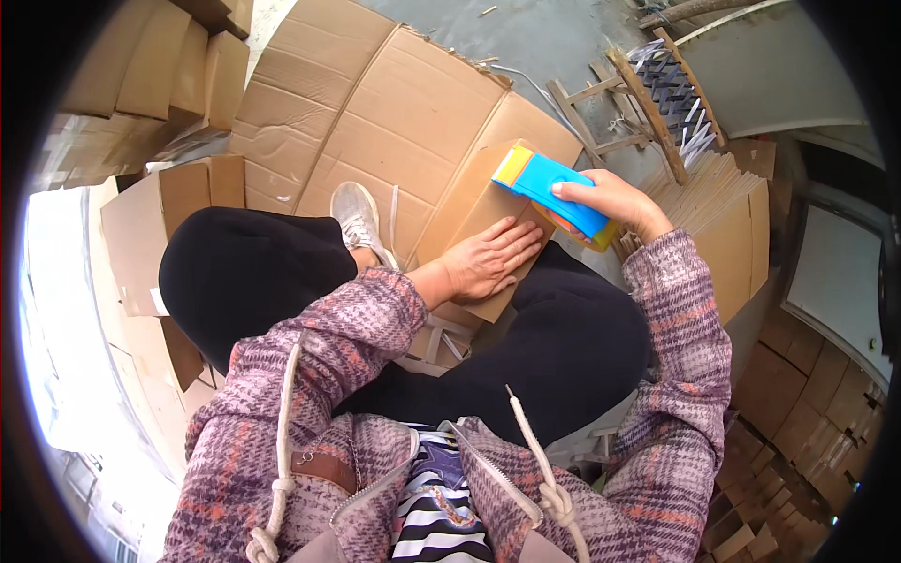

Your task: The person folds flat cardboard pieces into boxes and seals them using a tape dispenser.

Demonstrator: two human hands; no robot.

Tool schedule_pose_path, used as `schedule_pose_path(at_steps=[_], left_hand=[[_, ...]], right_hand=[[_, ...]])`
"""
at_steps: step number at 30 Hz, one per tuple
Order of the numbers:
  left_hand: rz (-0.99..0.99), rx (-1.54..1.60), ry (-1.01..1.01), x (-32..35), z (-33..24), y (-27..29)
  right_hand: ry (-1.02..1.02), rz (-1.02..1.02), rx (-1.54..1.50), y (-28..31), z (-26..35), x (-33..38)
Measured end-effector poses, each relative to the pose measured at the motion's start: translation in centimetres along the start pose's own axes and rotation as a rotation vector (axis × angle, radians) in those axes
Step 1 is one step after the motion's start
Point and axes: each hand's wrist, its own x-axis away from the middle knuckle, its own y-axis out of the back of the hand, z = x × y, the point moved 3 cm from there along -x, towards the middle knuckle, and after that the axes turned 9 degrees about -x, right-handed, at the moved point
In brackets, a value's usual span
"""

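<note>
My right hand [610,199] is wrapped round a blue and yellow tape dispenser [561,184], thumb on its blue side. The yellow end of the dispenser is at the upper edge of a brown cardboard box [477,208]; whether it touches the box I cannot tell. My left hand [490,257] lies flat on the box, fingers stretched out side by side toward the dispenser. The box leans by my right leg, and its lower part is partly hidden by my left hand and leg.
A large flattened cardboard sheet [375,103] covers the floor ahead, under my shoe [357,214]. Stacked cartons [141,70] stand at the left. To the right are a wooden stool with a woven seat [671,89] and a stack of folded cardboard [718,220].
</note>
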Motion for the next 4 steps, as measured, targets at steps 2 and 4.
schedule_pose_path(at_steps=[2, 4], left_hand=[[0.05, -0.053, -0.089, -0.6, 0.4, -0.2], [0.153, -0.152, -0.431, -1.6, 0.6, -0.6]], right_hand=[[-0.01, 0.004, 0.031, 0.2, -0.6, -0.5], [0.026, 0.024, 0.113, 0.5, -0.7, -0.7]])
